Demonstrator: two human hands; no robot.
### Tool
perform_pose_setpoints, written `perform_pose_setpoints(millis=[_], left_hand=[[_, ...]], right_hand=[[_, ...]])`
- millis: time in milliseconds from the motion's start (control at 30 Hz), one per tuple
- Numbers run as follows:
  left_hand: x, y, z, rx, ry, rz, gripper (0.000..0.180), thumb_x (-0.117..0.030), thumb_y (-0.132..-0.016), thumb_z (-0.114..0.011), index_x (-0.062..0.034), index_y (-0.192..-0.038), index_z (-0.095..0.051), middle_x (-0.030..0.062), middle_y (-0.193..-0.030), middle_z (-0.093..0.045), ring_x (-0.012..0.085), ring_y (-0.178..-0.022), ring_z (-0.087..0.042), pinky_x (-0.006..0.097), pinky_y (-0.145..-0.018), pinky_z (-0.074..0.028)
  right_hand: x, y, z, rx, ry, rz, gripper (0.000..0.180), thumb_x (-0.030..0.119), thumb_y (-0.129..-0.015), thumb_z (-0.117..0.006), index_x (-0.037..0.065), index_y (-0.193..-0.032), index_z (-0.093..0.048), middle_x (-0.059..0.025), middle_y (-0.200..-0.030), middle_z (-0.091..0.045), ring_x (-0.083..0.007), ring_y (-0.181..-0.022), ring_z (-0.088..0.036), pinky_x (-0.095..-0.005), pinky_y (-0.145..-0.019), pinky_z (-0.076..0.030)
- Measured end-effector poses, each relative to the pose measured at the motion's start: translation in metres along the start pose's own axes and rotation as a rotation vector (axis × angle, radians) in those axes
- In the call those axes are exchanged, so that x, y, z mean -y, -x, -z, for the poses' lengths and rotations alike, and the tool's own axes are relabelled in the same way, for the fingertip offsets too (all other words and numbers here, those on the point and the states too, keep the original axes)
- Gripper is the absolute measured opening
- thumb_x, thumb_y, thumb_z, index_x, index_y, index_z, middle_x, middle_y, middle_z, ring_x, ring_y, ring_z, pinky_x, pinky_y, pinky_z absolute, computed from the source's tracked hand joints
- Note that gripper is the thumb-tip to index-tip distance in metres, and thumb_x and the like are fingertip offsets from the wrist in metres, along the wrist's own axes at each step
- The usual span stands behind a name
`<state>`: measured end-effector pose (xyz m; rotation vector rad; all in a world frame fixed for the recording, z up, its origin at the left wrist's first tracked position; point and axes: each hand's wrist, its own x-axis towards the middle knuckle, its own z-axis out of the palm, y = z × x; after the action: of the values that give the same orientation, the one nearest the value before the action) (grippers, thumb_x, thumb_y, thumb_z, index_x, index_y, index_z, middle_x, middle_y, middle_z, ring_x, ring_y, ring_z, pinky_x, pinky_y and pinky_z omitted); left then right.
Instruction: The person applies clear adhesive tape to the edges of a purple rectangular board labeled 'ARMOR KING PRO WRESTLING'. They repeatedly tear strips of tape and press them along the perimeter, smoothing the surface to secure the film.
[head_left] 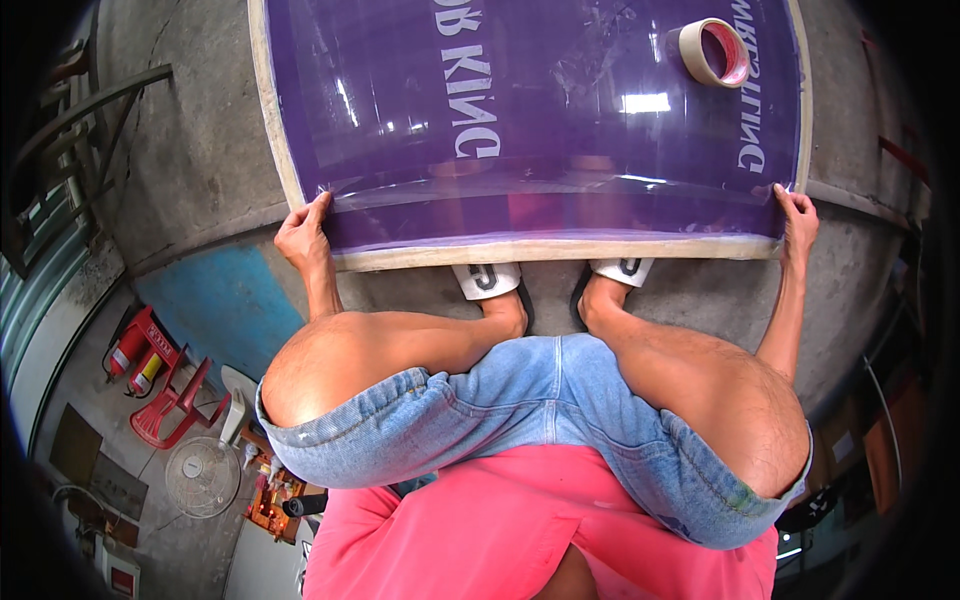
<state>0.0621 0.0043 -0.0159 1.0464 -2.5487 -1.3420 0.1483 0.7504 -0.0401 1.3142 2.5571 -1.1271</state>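
Observation:
In front of me lies a broad wood-edged frame with a shiny purple panel carrying pale lettering. A clear plastic film lies over the panel, its near edge running between my two hands. My left hand pinches the film at the left near corner, fingers closed beside the wooden edge. At the opposite side my right hand pinches the film's right corner. A roll of cream tape with a pinkish-red core rests toward the far right of the panel, apart from both hands.
My sandaled feet stand against the near edge of the frame. Behind me on the left are red fire extinguishers, a red chair and a fan. A metal rack stands farther left.

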Motion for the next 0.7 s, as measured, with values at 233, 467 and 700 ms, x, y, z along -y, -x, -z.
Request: perform_pose_setpoints(millis=[233, 467, 700], left_hand=[[0.006, -0.001, 0.000, -0.006, -0.049, -0.057, 0.018, -0.012, -0.076, -0.085, 0.0026, -0.078, -0.076, 0.0020, -0.072, -0.071, 0.0059, -0.067, -0.060, 0.022, -0.065, -0.048], [0.001, 0.004, -0.002, -0.030, -0.131, -0.081, 0.023, -0.020, -0.076, -0.086, 0.0010, -0.077, -0.076, -0.0010, -0.067, -0.067, 0.0051, -0.063, -0.055, 0.022, -0.062, -0.045], [-0.018, 0.014, -0.006, -0.067, -0.299, -0.027, 0.030, -0.029, -0.075, -0.087, -0.0013, -0.076, -0.074, -0.0018, -0.063, -0.063, 0.0066, -0.060, -0.051, 0.024, -0.059, -0.043]], right_hand=[[0.002, 0.001, -0.001, -0.006, 0.001, 0.003, 0.035, 0.033, -0.077, -0.085, 0.004, -0.083, -0.068, 0.0032, -0.080, -0.060, -0.0080, -0.074, -0.050, -0.0231, -0.071, -0.042], [0.006, 0.003, 0.000, -0.008, 0.031, 0.014, 0.035, 0.034, -0.076, -0.086, 0.004, -0.083, -0.068, 0.0031, -0.079, -0.060, -0.0081, -0.074, -0.050, -0.0232, -0.071, -0.042], [0.005, 0.002, 0.001, 0.012, 0.017, 0.014, 0.036, 0.034, -0.077, -0.085, 0.003, -0.084, -0.068, 0.0030, -0.080, -0.060, -0.0077, -0.075, -0.050, -0.0231, -0.071, -0.042]])
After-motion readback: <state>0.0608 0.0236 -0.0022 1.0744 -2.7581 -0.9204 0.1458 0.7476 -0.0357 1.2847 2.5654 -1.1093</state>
